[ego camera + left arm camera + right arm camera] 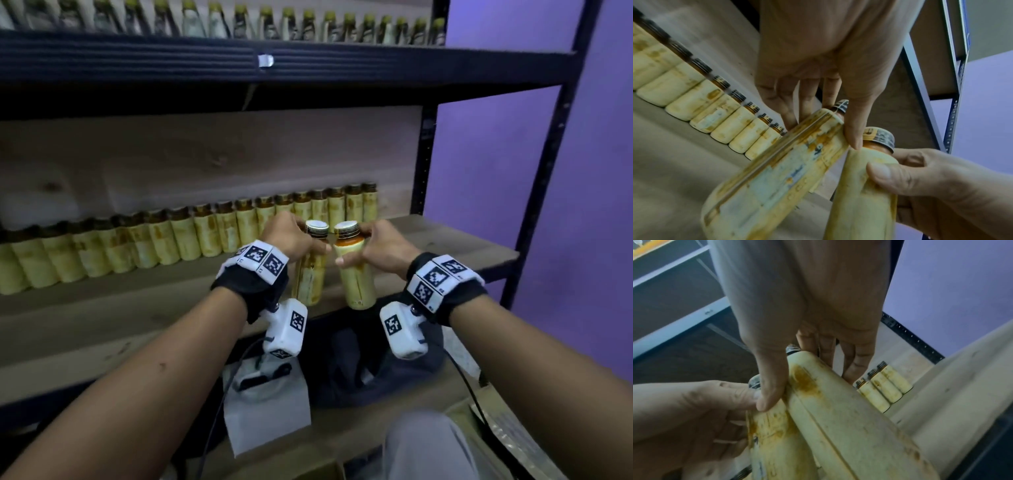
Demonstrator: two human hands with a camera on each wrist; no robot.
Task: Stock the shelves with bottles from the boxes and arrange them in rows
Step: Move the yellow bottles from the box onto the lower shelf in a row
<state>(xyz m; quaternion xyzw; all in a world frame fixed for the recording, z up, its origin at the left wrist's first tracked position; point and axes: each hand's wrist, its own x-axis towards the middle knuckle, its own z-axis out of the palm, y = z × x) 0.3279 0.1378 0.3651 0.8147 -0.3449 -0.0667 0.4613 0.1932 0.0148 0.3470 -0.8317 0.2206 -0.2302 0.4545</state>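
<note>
- The left hand [291, 236] holds the left bottle [310, 270] by its upper part, fingers curled round it.
- The right hand [380, 246] holds the right bottle [354, 274] likewise.
- Both bottles hang side by side over the shelf [445, 246] front, before the row [205, 233].

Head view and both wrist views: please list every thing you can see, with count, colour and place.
held bottles: two, yellow labels, dark caps; left one, right one, side by side, above the front edge of the middle shelf
bottle row: many, yellow, along the back of the middle shelf
top row: many bottles, pale, yellowish caps, on the upper shelf
rack: one, dark metal frame, wooden boards
wall: purple, at right
white bag: one, below the shelf
wristbands: two, black with white marker tags
left hand: grip on the left bottle
right hand: grip on the right bottle
</note>
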